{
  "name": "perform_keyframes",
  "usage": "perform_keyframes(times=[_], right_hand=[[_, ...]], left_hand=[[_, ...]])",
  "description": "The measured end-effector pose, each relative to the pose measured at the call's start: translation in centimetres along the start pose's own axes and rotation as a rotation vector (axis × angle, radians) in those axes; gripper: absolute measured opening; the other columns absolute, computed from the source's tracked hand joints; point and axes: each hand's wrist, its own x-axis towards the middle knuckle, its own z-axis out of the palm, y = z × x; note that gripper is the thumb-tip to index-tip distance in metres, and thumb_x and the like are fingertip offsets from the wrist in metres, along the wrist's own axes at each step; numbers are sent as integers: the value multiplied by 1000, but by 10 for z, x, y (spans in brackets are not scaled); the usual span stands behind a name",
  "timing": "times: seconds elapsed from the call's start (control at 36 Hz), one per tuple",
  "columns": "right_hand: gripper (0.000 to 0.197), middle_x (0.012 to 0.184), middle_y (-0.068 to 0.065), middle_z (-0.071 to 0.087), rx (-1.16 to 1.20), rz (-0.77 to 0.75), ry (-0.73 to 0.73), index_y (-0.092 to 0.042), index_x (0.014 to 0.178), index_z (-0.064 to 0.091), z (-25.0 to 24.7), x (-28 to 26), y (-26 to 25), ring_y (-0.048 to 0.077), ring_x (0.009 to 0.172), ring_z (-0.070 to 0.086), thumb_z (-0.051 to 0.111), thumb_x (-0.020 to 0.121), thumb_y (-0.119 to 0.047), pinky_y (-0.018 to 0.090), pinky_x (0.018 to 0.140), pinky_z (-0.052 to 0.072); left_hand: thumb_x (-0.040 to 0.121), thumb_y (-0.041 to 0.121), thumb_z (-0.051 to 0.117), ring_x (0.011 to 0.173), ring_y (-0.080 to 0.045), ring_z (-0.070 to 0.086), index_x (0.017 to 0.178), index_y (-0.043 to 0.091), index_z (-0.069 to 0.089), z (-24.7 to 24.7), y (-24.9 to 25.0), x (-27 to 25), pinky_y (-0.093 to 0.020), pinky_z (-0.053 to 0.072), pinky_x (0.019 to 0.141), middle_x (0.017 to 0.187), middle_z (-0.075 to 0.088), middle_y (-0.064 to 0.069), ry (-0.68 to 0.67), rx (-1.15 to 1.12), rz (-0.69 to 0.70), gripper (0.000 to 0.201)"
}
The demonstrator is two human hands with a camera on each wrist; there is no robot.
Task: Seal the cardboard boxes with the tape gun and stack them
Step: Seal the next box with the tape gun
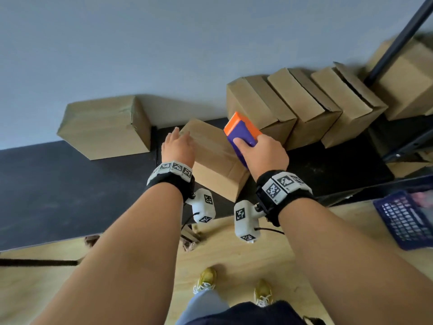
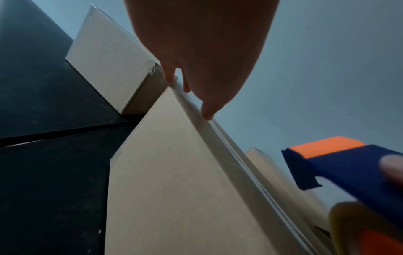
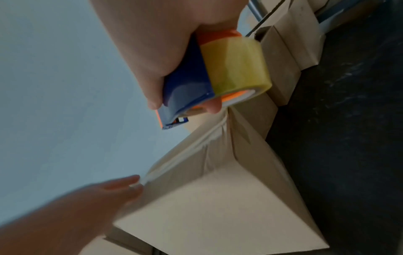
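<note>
A closed cardboard box stands on the black table between my hands. My left hand lies flat on the box's far left top edge, fingers straight. My right hand grips an orange and blue tape gun above the box's right side. Its yellowish tape roll shows in the right wrist view. A strip of clear tape lies along the box's top seam, wrinkled near the gun. Whether the strip still joins the roll cannot be told.
A taped box stands at the left against the wall. A row of boxes leans at the back right beside a dark metal post. A purple crate sits on the floor at the right.
</note>
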Motion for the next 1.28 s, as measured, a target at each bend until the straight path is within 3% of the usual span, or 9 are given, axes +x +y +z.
perform_keyframes(times=[0.25, 0.39, 0.61, 0.78, 0.86, 0.94, 1.08, 1.17, 1.28], right_hand=[[43, 61, -7, 37, -266, 15, 108, -19, 84, 47, 40, -12, -17, 22, 66, 45, 54, 93, -60, 31, 63, 31], [42, 62, -7, 37, -336, 31, 122, -20, 83, 45, 50, -15, -19, 20, 64, 45, 52, 94, -60, 31, 61, 32], [43, 66, -3, 51, -375, 24, 180, -21, 81, 48, 58, -14, -16, 21, 63, 53, 52, 92, -62, 31, 60, 41], [42, 64, -6, 46, -367, 26, 172, -22, 81, 46, 55, -12, -17, 19, 61, 50, 52, 92, -62, 30, 59, 39], [43, 66, -4, 50, -351, 25, 154, -21, 82, 47, 53, -12, -17, 20, 63, 54, 52, 92, -63, 32, 61, 46], [44, 64, -4, 49, -314, 21, 152, -20, 80, 48, 47, -10, -16, 19, 63, 54, 53, 91, -63, 31, 59, 42], [47, 71, 0, 54, -206, 48, 153, -18, 74, 47, 34, -3, -15, 26, 71, 52, 58, 89, -61, 32, 62, 36], [48, 74, 2, 55, -141, 49, 172, -19, 69, 42, 23, 0, -15, 28, 72, 51, 59, 87, -61, 32, 63, 34], [52, 71, 3, 55, -61, 42, 200, -18, 64, 40, 7, 2, -13, 29, 72, 55, 60, 86, -62, 36, 63, 42]], left_hand=[[95, 41, 48, 129, -27, 47, 144, 15, 43, -7, -18, 51, -32, 37, 101, 141, 51, -8, -144, -246, -92, 55], [90, 43, 53, 94, -26, 64, 101, 19, 71, -3, -26, 63, -30, 45, 74, 98, 70, -4, -177, -412, -118, 31], [91, 39, 53, 81, -23, 59, 94, 23, 70, 3, -27, 58, -28, 38, 68, 84, 66, 2, -90, -336, -136, 23], [98, 42, 41, 102, -29, 59, 114, 18, 61, 8, -23, 59, -33, 39, 75, 110, 64, -7, -123, -234, -100, 36], [101, 39, 31, 123, -33, 46, 132, 14, 47, 9, -19, 51, -42, 38, 94, 138, 48, -11, -132, -145, -75, 43], [102, 33, 29, 143, -28, 22, 150, 16, 25, 10, -16, 39, -44, 19, 116, 158, 23, -6, -58, 16, 53, 51], [101, 26, 32, 148, -18, 11, 149, 21, 30, 12, -1, 21, -39, 4, 120, 160, 18, 1, -62, 95, 345, 49], [101, 43, 29, 149, -20, 2, 147, 39, 30, 18, 10, 5, -48, -3, 118, 161, 11, 6, -228, 198, 471, 46], [95, 63, 26, 148, -22, -12, 150, 47, 13, 23, 13, -5, -55, -8, 116, 162, -4, 9, -323, 296, 457, 58]])
